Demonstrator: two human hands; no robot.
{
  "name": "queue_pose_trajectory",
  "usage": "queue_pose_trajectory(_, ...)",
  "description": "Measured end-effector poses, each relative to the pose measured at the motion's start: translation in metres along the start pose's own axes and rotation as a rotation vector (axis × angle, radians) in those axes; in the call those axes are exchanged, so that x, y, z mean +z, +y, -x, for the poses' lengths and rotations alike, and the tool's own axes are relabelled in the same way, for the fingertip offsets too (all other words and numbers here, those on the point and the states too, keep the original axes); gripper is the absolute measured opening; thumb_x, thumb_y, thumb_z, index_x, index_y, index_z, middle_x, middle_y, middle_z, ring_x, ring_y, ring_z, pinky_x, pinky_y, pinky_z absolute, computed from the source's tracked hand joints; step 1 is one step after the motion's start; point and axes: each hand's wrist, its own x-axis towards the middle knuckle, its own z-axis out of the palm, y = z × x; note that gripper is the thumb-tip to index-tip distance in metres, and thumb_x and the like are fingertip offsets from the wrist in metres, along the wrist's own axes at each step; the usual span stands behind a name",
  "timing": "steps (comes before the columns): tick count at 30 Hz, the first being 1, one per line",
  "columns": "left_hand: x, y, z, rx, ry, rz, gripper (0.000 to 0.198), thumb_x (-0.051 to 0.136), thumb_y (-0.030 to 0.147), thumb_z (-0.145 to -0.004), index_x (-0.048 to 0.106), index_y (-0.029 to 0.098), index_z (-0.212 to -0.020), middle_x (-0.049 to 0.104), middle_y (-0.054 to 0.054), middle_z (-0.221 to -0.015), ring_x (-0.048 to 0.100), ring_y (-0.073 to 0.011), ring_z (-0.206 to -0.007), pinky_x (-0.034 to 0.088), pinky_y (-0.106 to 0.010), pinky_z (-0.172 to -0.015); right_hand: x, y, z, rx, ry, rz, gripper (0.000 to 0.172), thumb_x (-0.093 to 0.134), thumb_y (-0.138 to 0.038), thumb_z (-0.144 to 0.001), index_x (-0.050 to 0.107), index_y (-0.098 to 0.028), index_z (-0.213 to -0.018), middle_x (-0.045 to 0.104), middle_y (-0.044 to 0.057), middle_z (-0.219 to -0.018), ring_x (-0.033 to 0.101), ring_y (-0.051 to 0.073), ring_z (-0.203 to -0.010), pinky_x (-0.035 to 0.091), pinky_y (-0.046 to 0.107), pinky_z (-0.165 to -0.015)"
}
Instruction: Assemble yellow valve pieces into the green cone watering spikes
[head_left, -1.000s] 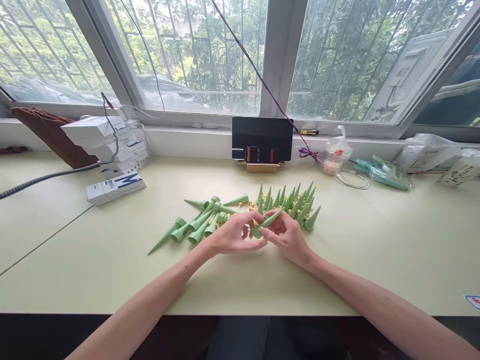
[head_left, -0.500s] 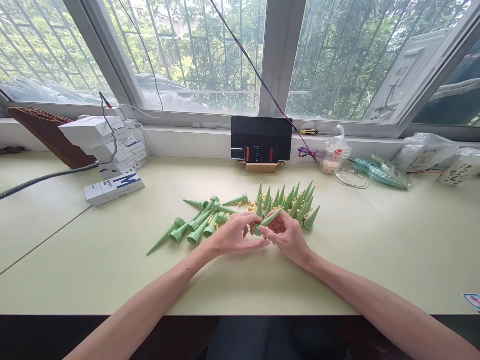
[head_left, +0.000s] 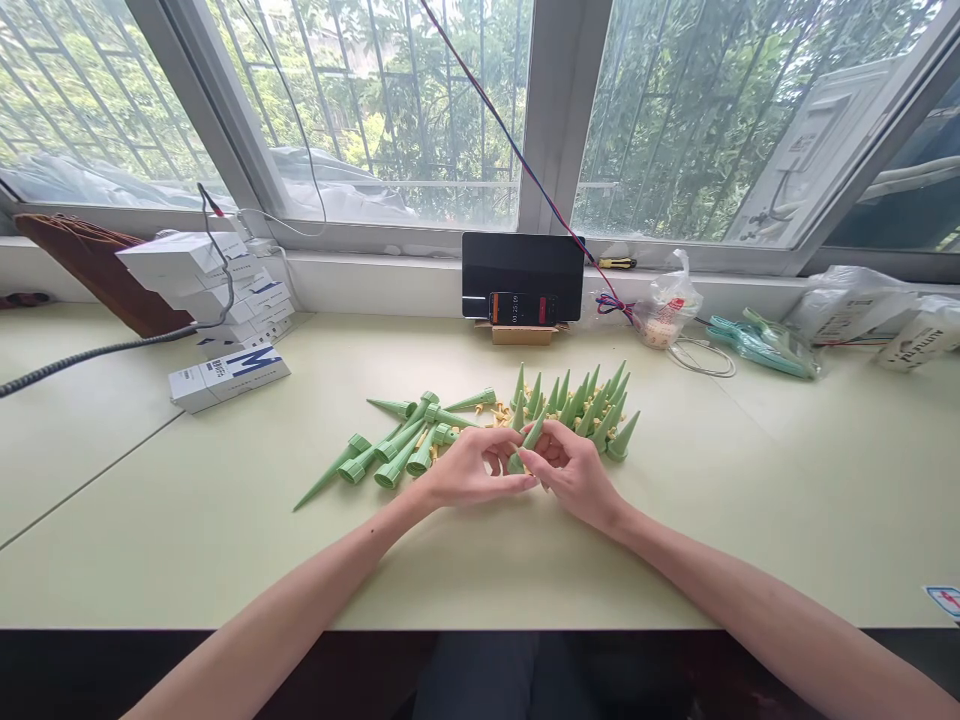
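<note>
Just below the middle of the frame, a green spike [head_left: 533, 434] is held between two bare hands, its narrow tip pointed up and slightly to the right, its wide end turned down toward the left. The left hand [head_left: 472, 468] is reached in from the lower left, its forearm slanted up across the pale table [head_left: 517, 575]; its fingers are curled about the wide end and its thumb is stretched out almost flat beneath, so that this end is clamped between them. The right hand [head_left: 576, 470] is reached in from the lower right, its forearm slanted the opposite way; the thumb is laid on the near side of the spike and the forefinger is bent round the far side, so that the shaft is pinched. The two thumbs are brought near each other, and both palms are turned inward. Just beyond the right hand, right of centre, a cluster of upright spikes [head_left: 622, 440] is stood on the table, with small yellow pieces [head_left: 503, 413] scattered around. Left of centre, beside the left hand, loose spikes [head_left: 405, 440] are heaped on their sides, pointed in various directions. Farther back, at upper centre, a phone [head_left: 523, 309] is propped before a dark screen [head_left: 523, 265].
</note>
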Motion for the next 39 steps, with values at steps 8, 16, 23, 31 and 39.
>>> queue_pose_trajectory(8, 0.0034, -0.0005, -0.0003, -0.140, 0.025, 0.131, 0.030, 0.074, 0.043, -0.075, 0.063, 0.016, -0.086, 0.052, 0.002, -0.072, 0.049, -0.0104, -0.065, 0.041, -0.022, -0.059, 0.0013, 0.0003, 0.0007, 0.009, -0.014, -0.018, 0.027, 0.056, -0.040, -0.095, 0.058, -0.018, -0.112, 0.057, -0.001, -0.073, 0.053, 0.012, -0.053, 0.046, 0.025, -0.049)
queue_pose_trajectory(16, 0.0054, -0.0018, 0.0008, -0.171, 0.036, 0.197, 0.031, 0.076, 0.041, -0.074, 0.062, 0.017, -0.086, 0.054, 0.002, -0.074, 0.054, -0.0112, -0.067, 0.044, -0.022, -0.058, 0.0014, -0.0023, 0.0010, -0.016, -0.015, 0.008, 0.031, 0.054, -0.041, -0.096, 0.057, -0.018, -0.115, 0.060, 0.002, -0.078, 0.056, 0.014, -0.057, 0.046, 0.026, -0.050)
queue_pose_trajectory(23, 0.0031, -0.0013, 0.0005, -0.129, 0.023, 0.204, 0.028, 0.077, 0.038, -0.075, 0.063, 0.016, -0.085, 0.055, 0.001, -0.076, 0.055, -0.0121, -0.072, 0.046, -0.023, -0.062, 0.0007, -0.0023, 0.0019, -0.044, -0.026, -0.010, 0.026, 0.055, -0.041, -0.096, 0.053, -0.020, -0.111, 0.053, -0.001, -0.075, 0.052, 0.012, -0.056, 0.045, 0.026, -0.053)
queue_pose_trajectory(31, 0.0024, -0.0002, 0.0002, -0.150, 0.000, 0.216, 0.030, 0.077, 0.037, -0.075, 0.067, 0.015, -0.095, 0.062, -0.003, -0.084, 0.060, -0.0150, -0.078, 0.050, -0.026, -0.067, -0.0001, -0.0018, 0.0012, -0.039, -0.009, -0.040, 0.025, 0.060, -0.043, -0.092, 0.050, -0.022, -0.100, 0.046, -0.004, -0.071, 0.047, 0.013, -0.059, 0.041, 0.026, -0.054)
queue_pose_trajectory(39, 0.0022, 0.0001, -0.0004, -0.165, -0.048, 0.290, 0.032, 0.077, 0.037, -0.075, 0.067, 0.015, -0.095, 0.063, -0.003, -0.087, 0.063, -0.0165, -0.082, 0.054, -0.029, -0.074, -0.0027, -0.0003, 0.0008, -0.016, 0.024, -0.043, 0.031, 0.068, -0.044, -0.086, 0.045, -0.023, -0.084, 0.033, -0.006, -0.066, 0.033, 0.012, -0.058, 0.031, 0.026, -0.052)
